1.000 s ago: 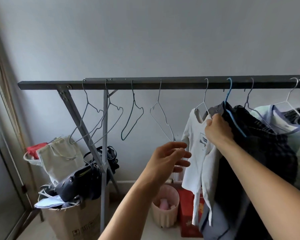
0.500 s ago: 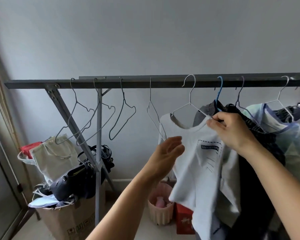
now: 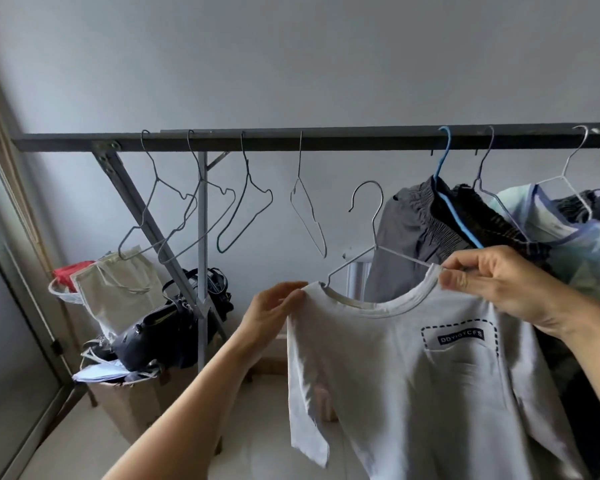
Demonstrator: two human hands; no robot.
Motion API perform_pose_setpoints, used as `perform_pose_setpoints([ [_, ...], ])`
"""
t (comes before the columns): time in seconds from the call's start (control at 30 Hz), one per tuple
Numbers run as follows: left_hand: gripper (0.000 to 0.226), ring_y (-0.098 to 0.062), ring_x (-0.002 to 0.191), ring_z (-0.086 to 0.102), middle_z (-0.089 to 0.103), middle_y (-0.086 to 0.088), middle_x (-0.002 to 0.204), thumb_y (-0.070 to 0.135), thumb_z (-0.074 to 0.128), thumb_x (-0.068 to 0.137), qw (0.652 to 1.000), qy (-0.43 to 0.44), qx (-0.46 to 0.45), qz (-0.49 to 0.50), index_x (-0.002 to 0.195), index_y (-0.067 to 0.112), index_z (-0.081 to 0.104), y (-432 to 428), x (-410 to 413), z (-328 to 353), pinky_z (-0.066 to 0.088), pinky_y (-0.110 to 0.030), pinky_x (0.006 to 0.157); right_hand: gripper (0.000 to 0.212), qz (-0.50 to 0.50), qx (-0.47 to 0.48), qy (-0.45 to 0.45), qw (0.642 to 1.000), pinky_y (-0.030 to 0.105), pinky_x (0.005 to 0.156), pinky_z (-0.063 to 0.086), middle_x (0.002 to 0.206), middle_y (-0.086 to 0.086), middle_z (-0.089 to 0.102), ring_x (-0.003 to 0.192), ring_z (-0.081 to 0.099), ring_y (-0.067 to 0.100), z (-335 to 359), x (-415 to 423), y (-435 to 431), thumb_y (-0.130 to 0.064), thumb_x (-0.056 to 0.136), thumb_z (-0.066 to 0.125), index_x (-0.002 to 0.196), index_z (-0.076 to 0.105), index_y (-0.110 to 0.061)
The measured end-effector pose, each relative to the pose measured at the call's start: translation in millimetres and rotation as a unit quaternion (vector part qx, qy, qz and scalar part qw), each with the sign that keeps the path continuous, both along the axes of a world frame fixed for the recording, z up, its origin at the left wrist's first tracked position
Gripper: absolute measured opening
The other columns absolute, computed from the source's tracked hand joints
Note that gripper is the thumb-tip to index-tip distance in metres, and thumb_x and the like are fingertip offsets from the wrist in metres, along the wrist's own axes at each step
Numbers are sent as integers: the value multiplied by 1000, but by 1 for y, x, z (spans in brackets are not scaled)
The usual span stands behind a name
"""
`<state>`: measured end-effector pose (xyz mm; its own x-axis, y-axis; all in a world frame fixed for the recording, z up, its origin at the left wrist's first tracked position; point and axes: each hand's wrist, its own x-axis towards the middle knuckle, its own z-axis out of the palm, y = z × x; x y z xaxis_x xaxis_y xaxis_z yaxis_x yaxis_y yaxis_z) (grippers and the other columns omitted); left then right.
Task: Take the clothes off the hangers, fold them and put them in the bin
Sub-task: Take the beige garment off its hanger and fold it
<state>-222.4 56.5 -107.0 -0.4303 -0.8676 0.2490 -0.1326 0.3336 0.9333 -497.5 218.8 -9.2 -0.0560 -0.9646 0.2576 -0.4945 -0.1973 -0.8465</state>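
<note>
1. The dark rail (image 3: pixel 326 142) runs well above both grips, from the far left to the right edge.
2. The white T-shirt (image 3: pixel 413 393) hangs between the two grips and drops below them, its pocket label facing the person.
3. A grey garment (image 3: pixel 406 244) and other clothes hang on the rail just behind and above the right grip.
4. The right grip (image 3: pixel 510 289) pinches one arm of the white hanger (image 3: pixel 374 242) between thumb and forefinger, right at the collar edge.
5. The left grip (image 3: pixel 274 313) has its fingers on the shirt's other shoulder. Whether it pinches the cloth cannot be told.
6. The white hanger sits inside the collar, and its hook stands free below the rail, above and between the grips.
7. Four empty hangers (image 3: pixel 300 161) hang on the rail, above and beyond the left grip.
</note>
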Motion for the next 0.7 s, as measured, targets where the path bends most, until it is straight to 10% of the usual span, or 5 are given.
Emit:
perform_pose_setpoints([
  [0.23,21,-21,94,70,76,1,93,40,67,87,996,-53,-64,-30,98,24,76,11,34,16,55,-44,90,63,45,5,1,999,6,72,46,79,0,73,75,66,1,-3,13,-6,-71,48,78,82,76,-18],
  [0.7,3,-5,71,65,74,3,76,15,80,78,974,-134,-163,81,79,16,77,13,88,26,51,-18,70,66,98,18,0,995,10,80,48,88,7,75,86,70,12,-5,35,-27,-71,50,78,86,75,-16],
])
